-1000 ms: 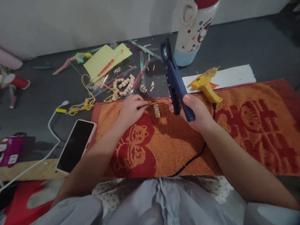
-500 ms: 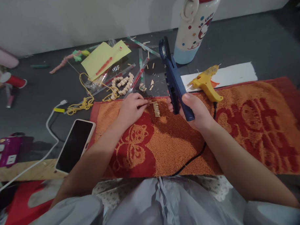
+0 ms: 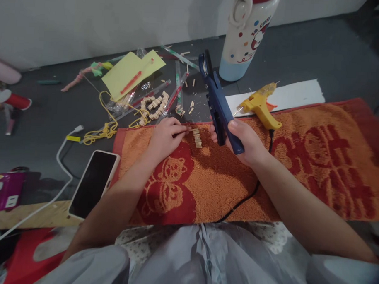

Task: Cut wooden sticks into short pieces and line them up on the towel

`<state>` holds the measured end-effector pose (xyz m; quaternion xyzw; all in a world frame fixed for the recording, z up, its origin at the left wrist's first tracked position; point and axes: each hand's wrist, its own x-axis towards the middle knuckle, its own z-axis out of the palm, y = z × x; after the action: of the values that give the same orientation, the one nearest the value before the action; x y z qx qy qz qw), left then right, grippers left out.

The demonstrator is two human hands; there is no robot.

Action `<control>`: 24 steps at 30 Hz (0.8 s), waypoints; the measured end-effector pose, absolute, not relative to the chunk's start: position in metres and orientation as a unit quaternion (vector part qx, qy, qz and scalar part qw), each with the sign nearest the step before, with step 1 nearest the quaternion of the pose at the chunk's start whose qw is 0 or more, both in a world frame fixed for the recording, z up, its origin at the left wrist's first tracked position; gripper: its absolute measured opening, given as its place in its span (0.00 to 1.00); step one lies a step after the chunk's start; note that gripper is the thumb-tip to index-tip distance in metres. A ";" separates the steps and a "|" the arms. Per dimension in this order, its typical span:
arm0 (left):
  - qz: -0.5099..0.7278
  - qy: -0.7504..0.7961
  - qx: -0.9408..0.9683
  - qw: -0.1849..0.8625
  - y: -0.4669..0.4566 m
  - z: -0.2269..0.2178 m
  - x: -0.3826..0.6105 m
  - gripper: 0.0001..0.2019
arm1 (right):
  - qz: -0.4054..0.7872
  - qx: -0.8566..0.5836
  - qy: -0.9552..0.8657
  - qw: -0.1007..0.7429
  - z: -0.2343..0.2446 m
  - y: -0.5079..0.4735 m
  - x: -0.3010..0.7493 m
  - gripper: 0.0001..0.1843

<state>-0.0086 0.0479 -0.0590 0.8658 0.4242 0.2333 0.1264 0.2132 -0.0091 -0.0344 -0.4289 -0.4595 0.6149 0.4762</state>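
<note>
My left hand (image 3: 167,135) rests on the orange towel (image 3: 225,172), its fingertips closed on a thin wooden stick (image 3: 191,129). Just past those fingertips lies a short row of small cut wooden pieces (image 3: 197,139), laid side by side on the towel. My right hand (image 3: 247,140) is wrapped round the handles of a blue two-handled hand tool (image 3: 220,101). The tool is held raised above the towel, its head pointing away from me and apart from the stick. To the right of it lies a yellow glue gun (image 3: 261,104), its tip near the tool.
A tall bottle (image 3: 247,40) stands behind the tool. A white strip (image 3: 298,96) lies beneath the glue gun. Beyond my left hand are curved chains of wooden pieces (image 3: 155,105), yellow paper (image 3: 129,73) and yellow string (image 3: 101,132). A phone (image 3: 93,184) and white cable (image 3: 60,162) lie left.
The blue tool and my right hand have shifted very slightly left, and the tool's head sits a little lower. My left hand and the wooden row stay put.
</note>
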 end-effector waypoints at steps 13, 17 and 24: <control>0.229 0.428 0.863 0.137 0.047 -0.057 -0.009 0.06 | 0.634 -0.406 -0.434 0.494 -0.034 -0.012 0.213 0.22; 0.231 0.425 0.865 0.132 0.048 -0.057 -0.009 0.07 | 0.634 -0.411 -0.436 0.489 -0.032 -0.013 0.213 0.22; 0.225 0.428 0.866 0.128 0.048 -0.057 -0.009 0.08 | 0.629 -0.426 -0.444 0.475 -0.030 -0.013 0.213 0.22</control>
<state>-0.0092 0.0476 -0.0569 0.8658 0.4280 0.2252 0.1281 0.2129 -0.0130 -0.0303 -0.4258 -0.4442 0.6295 0.4745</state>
